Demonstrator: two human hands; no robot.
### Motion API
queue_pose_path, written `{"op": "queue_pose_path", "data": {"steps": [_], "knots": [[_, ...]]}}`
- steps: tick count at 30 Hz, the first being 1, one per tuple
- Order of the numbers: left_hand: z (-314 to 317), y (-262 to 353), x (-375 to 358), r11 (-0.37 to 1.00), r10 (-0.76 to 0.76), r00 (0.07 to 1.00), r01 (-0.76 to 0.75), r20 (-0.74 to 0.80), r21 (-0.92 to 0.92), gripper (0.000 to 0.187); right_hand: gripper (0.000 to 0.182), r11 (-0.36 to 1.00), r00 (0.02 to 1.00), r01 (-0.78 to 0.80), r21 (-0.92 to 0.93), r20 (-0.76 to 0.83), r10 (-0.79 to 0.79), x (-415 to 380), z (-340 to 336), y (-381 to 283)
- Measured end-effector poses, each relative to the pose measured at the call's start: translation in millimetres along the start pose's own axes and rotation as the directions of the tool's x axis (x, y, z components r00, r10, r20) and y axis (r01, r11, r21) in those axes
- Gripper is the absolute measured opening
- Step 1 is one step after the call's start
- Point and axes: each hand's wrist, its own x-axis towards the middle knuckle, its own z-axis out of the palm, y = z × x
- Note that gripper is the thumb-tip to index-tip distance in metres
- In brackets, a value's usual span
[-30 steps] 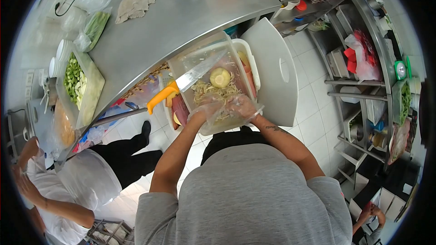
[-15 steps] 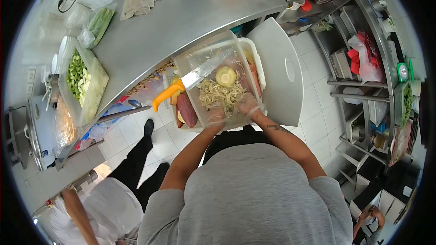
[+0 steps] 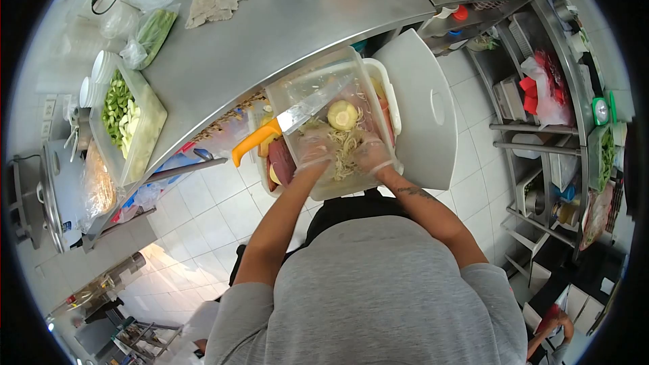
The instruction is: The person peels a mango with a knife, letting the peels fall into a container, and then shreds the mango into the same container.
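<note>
My left hand (image 3: 316, 149) and my right hand (image 3: 371, 153), both in clear plastic gloves, are inside a clear plastic tub (image 3: 276, 99). Between them lies a heap of pale shredded strips (image 3: 346, 154). Each hand has its fingers curled into the strips from its own side; the fingertips are partly hidden. Just beyond the heap sits a round, pale yellow cut piece of vegetable (image 3: 343, 115). A large knife (image 3: 297, 116) with an orange handle rests across the tub's left rim, its handle sticking out toward the left.
Below the tub, a white bin (image 3: 395, 118) holds purple-skinned vegetables (image 3: 280, 161); its grey lid (image 3: 422, 108) stands at the right. The steel counter (image 3: 291, 20) bears a cloth (image 3: 216, 1) and a tub of chopped greens (image 3: 150, 122). Steel shelving (image 3: 541, 128) stands right. Another person works at lower right.
My hands have moved from the near edge deeper into the tub, pushing the strips into a narrower heap between them. The person at lower left has moved mostly out of view.
</note>
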Motion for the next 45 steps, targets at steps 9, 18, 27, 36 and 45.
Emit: {"op": "queue_pose_path", "data": {"steps": [9,18,27,36,45], "knots": [[-4.8,40.2,-17.8,0.986,-0.163,0.969,0.167,0.187,-0.004,0.03,0.036,0.994,0.983,0.004,0.106,-0.185,0.016,-10.9,-8.2,-11.9],[-80.2,40.1,-24.3,0.951,-0.174,0.978,0.197,0.112,-0.238,0.037,0.028,0.978,0.998,-0.031,-0.207,0.051,0.042,-5.4,-4.6,-7.9],[-127.6,16.3,-24.8,0.904,-0.281,0.958,0.283,0.053,-0.321,0.041,0.044,0.996,0.974,-0.004,-0.093,-0.224,-0.017,-11.0,-3.4,-14.4],[-111.4,-20.5,-13.2,0.974,0.093,0.965,-0.139,0.244,0.18,0.033,0.045,0.968,0.966,-0.245,0.053,-0.069,0.249,2.5,-14.9,-42.0],[-116.0,-40.7,-2.0,0.963,-0.144,0.99,0.139,0.006,0.231,0.028,0.071,0.98,0.958,-0.112,0.165,-0.244,0.15,29.7,-38.4,-66.9]]}}
